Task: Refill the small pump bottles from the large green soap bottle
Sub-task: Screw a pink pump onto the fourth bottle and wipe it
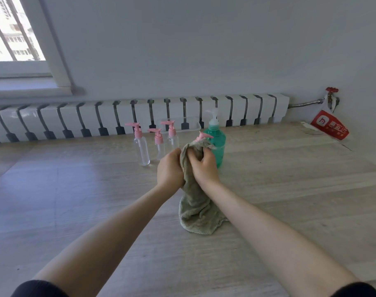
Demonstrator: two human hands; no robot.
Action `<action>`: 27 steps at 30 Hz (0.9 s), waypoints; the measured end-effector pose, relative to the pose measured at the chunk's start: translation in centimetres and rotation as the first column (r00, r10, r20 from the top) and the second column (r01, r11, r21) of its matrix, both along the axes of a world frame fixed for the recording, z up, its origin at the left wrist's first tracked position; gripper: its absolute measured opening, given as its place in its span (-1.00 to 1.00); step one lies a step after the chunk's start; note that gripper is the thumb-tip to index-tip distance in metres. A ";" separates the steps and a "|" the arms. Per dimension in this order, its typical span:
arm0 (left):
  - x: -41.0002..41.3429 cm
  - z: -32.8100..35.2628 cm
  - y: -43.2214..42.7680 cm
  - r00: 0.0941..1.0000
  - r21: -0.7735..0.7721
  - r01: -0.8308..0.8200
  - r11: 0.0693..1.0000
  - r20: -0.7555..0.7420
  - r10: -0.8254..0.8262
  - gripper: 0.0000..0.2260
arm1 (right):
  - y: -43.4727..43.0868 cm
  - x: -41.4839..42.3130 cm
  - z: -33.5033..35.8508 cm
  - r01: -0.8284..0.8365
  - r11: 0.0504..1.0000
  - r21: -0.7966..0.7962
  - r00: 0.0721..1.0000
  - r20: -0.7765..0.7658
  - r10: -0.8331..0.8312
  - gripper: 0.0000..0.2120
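Both my hands hold a grey-green cloth (195,206) wrapped round a small pump bottle; only its pink pump head (204,137) sticks out on top. My left hand (169,169) grips the wrapped bottle from the left, and my right hand (204,166) grips the cloth from the right. The cloth's lower end trails on the table. Right behind stands the large green soap bottle (217,144) with a white pump. Three clear small pump bottles with pink heads stand to the left: a tall bottle (141,148), a short bottle (158,144) and a third bottle (173,137).
A clear plastic tub (188,123) sits behind the bottles by the white radiator (140,116). A red and white bag (330,125) hangs from a valve at the far right. The wooden table (290,189) stretches wide on both sides.
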State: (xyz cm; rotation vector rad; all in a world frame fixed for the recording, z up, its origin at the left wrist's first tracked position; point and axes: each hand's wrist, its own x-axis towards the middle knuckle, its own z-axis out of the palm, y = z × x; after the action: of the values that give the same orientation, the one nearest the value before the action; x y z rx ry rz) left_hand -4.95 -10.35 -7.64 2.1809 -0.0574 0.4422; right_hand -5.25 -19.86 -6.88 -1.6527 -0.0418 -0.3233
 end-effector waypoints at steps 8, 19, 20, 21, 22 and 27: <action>-0.1 1.1 2.1 0.973 -0.175 0.186 0.967 -0.101 -0.206 -0.81 | -2.9 1.0 0.6 -0.170 0.985 0.024 0.985 0.046 0.169 -0.82; -0.1 2.9 2.3 0.896 -0.421 0.306 0.854 -0.175 -0.408 -0.78 | -3.7 0.8 2.6 -0.241 0.945 0.222 0.963 -0.068 0.261 -0.63; 0.0 3.1 2.0 0.902 -0.417 0.299 0.858 -0.171 -0.397 -0.82 | -3.0 0.3 2.6 -0.267 0.961 0.075 0.962 -0.030 0.270 -0.67; 0.2 3.1 1.9 0.912 -0.409 0.282 0.868 -0.165 -0.375 -0.86 | -2.3 -0.1 2.5 -0.272 0.962 -0.036 0.962 0.017 0.273 -0.71; 0.2 3.2 1.7 0.924 -0.392 0.266 0.881 -0.158 -0.349 -0.90 | -1.9 -0.4 2.6 -0.247 0.967 -0.069 0.967 0.054 0.251 -0.75; -0.2 4.8 1.5 0.945 -0.458 0.251 0.853 -0.076 -0.319 -0.80 | -1.7 0.8 1.2 -0.060 0.950 0.307 0.967 -0.217 0.131 -0.69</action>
State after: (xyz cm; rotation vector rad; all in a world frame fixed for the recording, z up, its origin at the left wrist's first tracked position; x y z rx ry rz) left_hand -5.14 -8.82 -2.79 1.7089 -0.1797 0.1026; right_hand -4.42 -21.54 -5.68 -1.3721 0.1003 -0.0524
